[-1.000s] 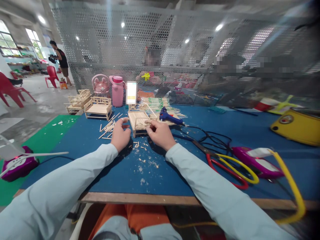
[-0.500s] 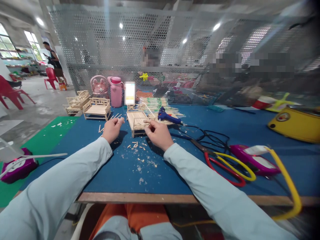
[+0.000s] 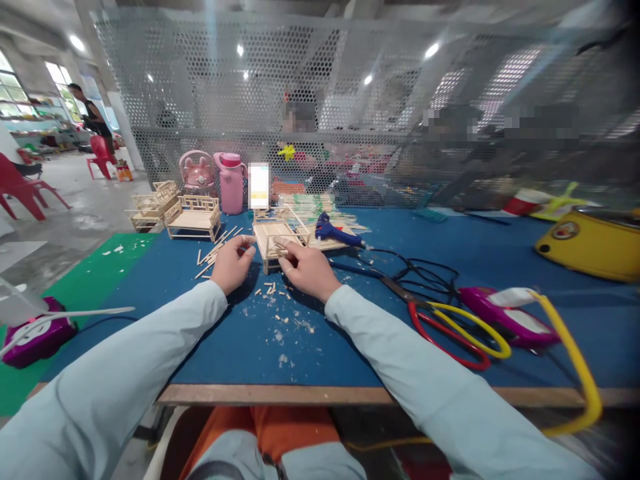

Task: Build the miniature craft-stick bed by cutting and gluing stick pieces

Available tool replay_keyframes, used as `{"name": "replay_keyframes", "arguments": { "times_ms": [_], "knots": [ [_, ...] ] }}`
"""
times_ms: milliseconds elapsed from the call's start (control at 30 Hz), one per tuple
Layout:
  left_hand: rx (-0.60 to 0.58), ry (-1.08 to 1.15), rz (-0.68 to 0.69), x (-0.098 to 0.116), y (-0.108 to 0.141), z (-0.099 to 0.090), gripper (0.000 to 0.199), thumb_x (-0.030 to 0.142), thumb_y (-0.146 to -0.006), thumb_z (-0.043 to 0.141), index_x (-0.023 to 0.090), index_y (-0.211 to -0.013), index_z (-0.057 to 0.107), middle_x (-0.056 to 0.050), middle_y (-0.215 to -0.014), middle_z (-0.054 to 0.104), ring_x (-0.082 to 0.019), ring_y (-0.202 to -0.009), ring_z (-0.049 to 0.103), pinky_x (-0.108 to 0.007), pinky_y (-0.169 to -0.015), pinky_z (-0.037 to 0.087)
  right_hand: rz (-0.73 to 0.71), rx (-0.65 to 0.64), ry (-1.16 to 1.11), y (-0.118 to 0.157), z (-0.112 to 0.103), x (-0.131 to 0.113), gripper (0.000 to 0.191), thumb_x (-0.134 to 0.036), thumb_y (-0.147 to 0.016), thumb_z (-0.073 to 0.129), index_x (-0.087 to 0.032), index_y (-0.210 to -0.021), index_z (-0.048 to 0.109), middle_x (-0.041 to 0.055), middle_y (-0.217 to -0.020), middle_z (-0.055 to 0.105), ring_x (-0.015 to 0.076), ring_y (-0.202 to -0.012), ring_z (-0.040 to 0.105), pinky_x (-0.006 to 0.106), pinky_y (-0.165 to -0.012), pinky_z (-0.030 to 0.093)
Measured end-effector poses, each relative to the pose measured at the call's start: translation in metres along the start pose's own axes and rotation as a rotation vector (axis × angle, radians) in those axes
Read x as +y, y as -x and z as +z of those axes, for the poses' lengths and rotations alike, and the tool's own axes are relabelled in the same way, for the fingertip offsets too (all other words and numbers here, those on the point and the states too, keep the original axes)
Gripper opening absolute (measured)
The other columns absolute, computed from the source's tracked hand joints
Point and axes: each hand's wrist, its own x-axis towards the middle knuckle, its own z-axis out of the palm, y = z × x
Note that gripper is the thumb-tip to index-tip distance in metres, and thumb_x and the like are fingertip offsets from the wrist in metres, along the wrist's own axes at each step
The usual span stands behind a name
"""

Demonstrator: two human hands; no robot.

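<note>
A miniature bed built of thin wooden sticks [image 3: 270, 233] stands on the blue table in front of me. My right hand [image 3: 310, 272] grips its near railing at the right, index finger on top and thumb lower at the front. Beside the bed's left edge is my left hand [image 3: 234, 265], fingers bent and thumb apart, with nothing visible in them. Loose sticks [image 3: 213, 257] lie behind and left of that hand. A blue glue gun [image 3: 335, 232] rests just right of the bed, on a stack of sticks. Small cut bits [image 3: 273, 289] are scattered in front.
Another finished-looking stick bed [image 3: 195, 219] stands at left, near a pink bottle [image 3: 231, 183] and a pink fan-like item [image 3: 197, 172]. Scissors [image 3: 450, 327], black cable, a purple power strip [image 3: 505, 317] and a yellow container [image 3: 593, 243] are at right. A perforated metal screen [image 3: 215, 87] rises behind.
My left hand has moved right, nearer the bed, and its fingers have parted. My right hand has shifted slightly left along the near railing.
</note>
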Motion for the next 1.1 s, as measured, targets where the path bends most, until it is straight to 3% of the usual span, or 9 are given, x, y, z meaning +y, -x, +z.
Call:
{"name": "replay_keyframes", "arguments": {
  "times_ms": [267, 467, 600, 733, 833, 933, 1033, 1100],
  "knots": [
    [-0.019, -0.022, -0.005, 0.003, 0.002, 0.001, 0.02, 0.017, -0.078, 0.052, 0.012, -0.094, 0.062, -0.004, -0.082, 0.064, -0.012, -0.067, 0.054, -0.026, -0.07, 0.046, 0.004, -0.003, 0.004, 0.0, -0.001, -0.001, 0.045, -0.02, -0.078, 0.047, -0.02, -0.121, 0.059, 0.0029, -0.073, 0.068, 0.014, -0.054, 0.051, 0.026, -0.061, 0.041],
    [-0.023, 0.001, 0.005, 0.0, 0.002, 0.002, 0.02, 0.017, -0.078, 0.051, 0.013, -0.094, 0.061, -0.004, -0.082, 0.064, -0.012, -0.067, 0.054, -0.026, -0.07, 0.045, -0.025, 0.024, -0.022, 0.0, -0.002, 0.0, 0.04, -0.018, -0.076, 0.048, -0.018, -0.113, 0.063, 0.0003, -0.061, 0.062, 0.0125, -0.051, 0.047, 0.025, -0.057, 0.039],
    [0.0, 0.046, -0.006, 0.0, 0.0, 0.001, 0.021, 0.018, -0.077, 0.052, 0.013, -0.096, 0.06, -0.001, -0.076, 0.06, -0.01, -0.063, 0.05, -0.024, -0.065, 0.043, -0.053, 0.203, -0.161, 0.005, -0.014, 0.002, 0.027, -0.024, -0.077, 0.051, -0.016, -0.097, 0.067, -0.0037, -0.052, 0.051, 0.0099, -0.047, 0.043, 0.023, -0.054, 0.039],
    [0.022, 0.066, -0.023, 0.001, -0.002, -0.003, 0.019, 0.03, -0.081, 0.049, 0.014, -0.079, 0.06, 0.003, -0.06, 0.05, -0.01, -0.056, 0.044, -0.022, -0.057, 0.036, 0.038, 0.436, -0.287, 0.007, -0.031, 0.011, 0.012, -0.03, -0.073, 0.056, -0.018, -0.071, 0.057, -0.0052, -0.055, 0.046, 0.0085, -0.049, 0.041, 0.021, -0.051, 0.037],
    [0.043, 0.026, -0.052, 0.001, -0.004, -0.005, 0.031, 0.037, -0.085, 0.043, 0.015, -0.067, 0.056, 0.005, -0.051, 0.04, -0.01, -0.053, 0.04, -0.023, -0.053, 0.031, 0.175, 0.576, -0.198, 0.003, -0.041, 0.031, 0.026, -0.033, -0.073, 0.055, -0.02, -0.056, 0.04, -0.0066, -0.051, 0.036, 0.0082, -0.048, 0.034, 0.022, -0.049, 0.031],
    [0.069, 0.009, -0.062, -0.001, -0.005, -0.005, 0.031, 0.035, -0.086, 0.041, 0.016, -0.066, 0.054, 0.004, -0.052, 0.041, -0.011, -0.053, 0.041, -0.023, -0.053, 0.032, 0.3, 0.59, -0.075, -0.003, -0.05, 0.058, 0.041, -0.042, -0.077, 0.05, -0.021, -0.048, 0.03, -0.0062, -0.046, 0.027, 0.0091, -0.047, 0.03, 0.024, -0.049, 0.028],
    [0.08, 0.043, -0.057, -0.004, -0.005, -0.001, 0.022, 0.026, -0.086, 0.041, 0.015, -0.074, 0.057, 0.002, -0.06, 0.05, -0.011, -0.057, 0.046, -0.023, -0.057, 0.036, 0.338, 0.547, 0.05, -0.008, -0.054, 0.081, 0.038, -0.04, -0.083, 0.038, -0.021, -0.05, 0.041, -0.0001, -0.053, 0.044, 0.0139, -0.057, 0.045, 0.027, -0.059, 0.037],
    [0.07, 0.083, -0.052, -0.005, -0.005, 0.001, 0.018, 0.018, -0.084, 0.041, 0.014, -0.085, 0.059, -0.001, -0.069, 0.057, -0.012, -0.063, 0.051, -0.024, -0.062, 0.041, 0.351, 0.465, 0.159, -0.01, -0.053, 0.092, 0.023, -0.03, -0.08, 0.039, -0.017, -0.075, 0.057, 0.0083, -0.079, 0.06, 0.0194, -0.078, 0.054, 0.03, -0.072, 0.042]
  ]
}}
